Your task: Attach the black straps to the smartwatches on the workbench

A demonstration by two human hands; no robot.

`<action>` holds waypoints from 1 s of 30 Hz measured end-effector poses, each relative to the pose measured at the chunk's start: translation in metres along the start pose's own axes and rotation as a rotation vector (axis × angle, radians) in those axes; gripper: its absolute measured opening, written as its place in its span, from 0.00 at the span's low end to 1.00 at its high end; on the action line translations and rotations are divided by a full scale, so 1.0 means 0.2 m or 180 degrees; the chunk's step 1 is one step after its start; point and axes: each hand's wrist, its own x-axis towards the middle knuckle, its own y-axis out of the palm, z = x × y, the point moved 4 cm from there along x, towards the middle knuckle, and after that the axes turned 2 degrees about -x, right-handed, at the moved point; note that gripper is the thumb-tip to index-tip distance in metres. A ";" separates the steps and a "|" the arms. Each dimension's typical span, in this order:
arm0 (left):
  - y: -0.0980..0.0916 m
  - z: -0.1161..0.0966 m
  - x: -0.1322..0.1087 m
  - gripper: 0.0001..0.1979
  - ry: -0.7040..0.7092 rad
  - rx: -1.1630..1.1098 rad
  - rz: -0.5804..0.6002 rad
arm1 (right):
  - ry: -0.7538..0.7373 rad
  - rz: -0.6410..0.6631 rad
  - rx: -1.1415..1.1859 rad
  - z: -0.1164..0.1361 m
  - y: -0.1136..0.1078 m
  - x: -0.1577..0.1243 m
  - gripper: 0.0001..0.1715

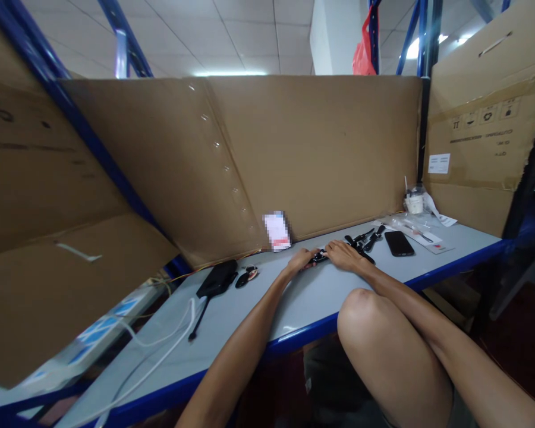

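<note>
Containers first: a small white cup at the far right of the worktop, a thin stick rising from it, contents not visible. Beside it, a clear plastic bag lies flat with something slim inside, too small to identify. A large cardboard box stands at the right end, closed on the side you face. Your left hand and right hand meet over a small black piece lying on the worktop near the cardboard back wall; both are closed on its ends, and most of it is hidden under your fingers. More black strap-like pieces lie just beyond your right hand, and a dark phone lies near them. A black pouch sits well to the left. A white cable runs off the lower edge. A card against the wall is blurred.
</note>
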 end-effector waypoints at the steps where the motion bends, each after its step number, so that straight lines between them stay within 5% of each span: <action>1: 0.00 0.00 0.00 0.31 -0.0031 0.0013 0.0002 | -0.0013 -0.0003 -0.0001 0.00 0.00 0.00 0.24; 30: 0.00 -0.01 -0.01 0.30 -0.0019 -0.0131 0.0021 | 0.0050 0.0056 0.0019 0.01 -0.01 0.00 0.25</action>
